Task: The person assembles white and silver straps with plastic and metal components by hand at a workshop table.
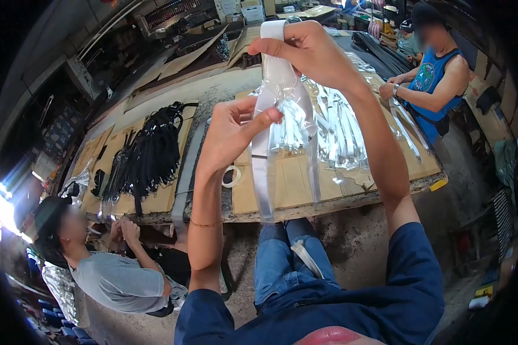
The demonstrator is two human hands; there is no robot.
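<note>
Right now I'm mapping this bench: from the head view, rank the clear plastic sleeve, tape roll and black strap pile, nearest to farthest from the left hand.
1. Clear plastic sleeve: pinched in the left hand.
2. Tape roll: just below, on the cardboard.
3. Black strap pile: far left of the bench.

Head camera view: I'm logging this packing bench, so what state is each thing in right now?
White strap: held up, hanging inside the bag.
Clear plastic bag: lifted off the table, pinched, crinkled.
Right hand: closed on the strap's top.
Left hand: pinching the bag.
Black straps: heaped on cardboard.
Tape roll: lying flat.
Bagged white straps: piled on table.
</note>
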